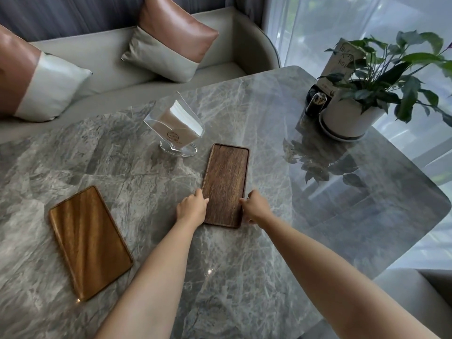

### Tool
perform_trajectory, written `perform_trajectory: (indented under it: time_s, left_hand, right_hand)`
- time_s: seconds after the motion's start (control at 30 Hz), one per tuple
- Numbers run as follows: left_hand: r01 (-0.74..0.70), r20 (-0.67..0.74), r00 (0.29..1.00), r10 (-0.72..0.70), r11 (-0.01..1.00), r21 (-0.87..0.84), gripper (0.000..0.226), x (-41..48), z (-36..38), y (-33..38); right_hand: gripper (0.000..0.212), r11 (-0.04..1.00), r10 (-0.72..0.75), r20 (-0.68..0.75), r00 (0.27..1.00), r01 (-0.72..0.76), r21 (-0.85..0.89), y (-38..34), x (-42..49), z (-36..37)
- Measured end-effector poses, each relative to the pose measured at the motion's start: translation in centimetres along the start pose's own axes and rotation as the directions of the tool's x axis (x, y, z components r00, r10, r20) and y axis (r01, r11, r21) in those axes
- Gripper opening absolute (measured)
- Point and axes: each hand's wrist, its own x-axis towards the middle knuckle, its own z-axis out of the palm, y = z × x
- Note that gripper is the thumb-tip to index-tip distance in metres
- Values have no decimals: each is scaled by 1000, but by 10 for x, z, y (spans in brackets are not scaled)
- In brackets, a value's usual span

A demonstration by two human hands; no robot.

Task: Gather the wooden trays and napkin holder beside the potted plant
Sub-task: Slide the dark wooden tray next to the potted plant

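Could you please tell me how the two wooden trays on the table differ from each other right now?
The dark tray is a deep brown, while the light tray is golden and glossy. The dark tray is narrower; the light tray looks wider. The left hand and right hand grip the dark tray's long sides, while the light tray lies untouched farther left. Both are empty, rectangular with rounded corners, and flat on the marble table.

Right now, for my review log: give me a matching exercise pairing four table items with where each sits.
Things:
1. dark tray
2. light tray
3. napkin holder
4. plant

Places:
A. far right corner of the table
B. between both hands
C. near left, untouched
D. just beyond the dark tray, to its left

Pairs: 1-B, 2-C, 3-D, 4-A
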Motion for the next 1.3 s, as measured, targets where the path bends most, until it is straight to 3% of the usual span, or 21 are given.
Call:
perform_trajectory:
  time_s: [0.17,0.6,1.3]
  left_hand:
    - [19,-3,1000,-19,1000,-7,37,3,-1,2]
    - [55,11,998,-55,996,-64,35,-3,3,13]
    - [38,-83,996,-46,995,-94,31,-15,8,99]
  right_hand:
    - [15,1000,16,31,999,-17,14,-4,0,0]
    - [19,997,-24,75,997,19,69,7,-4,-15]
    - [17,988,-95,5,995,95,-120,40,3,-94]
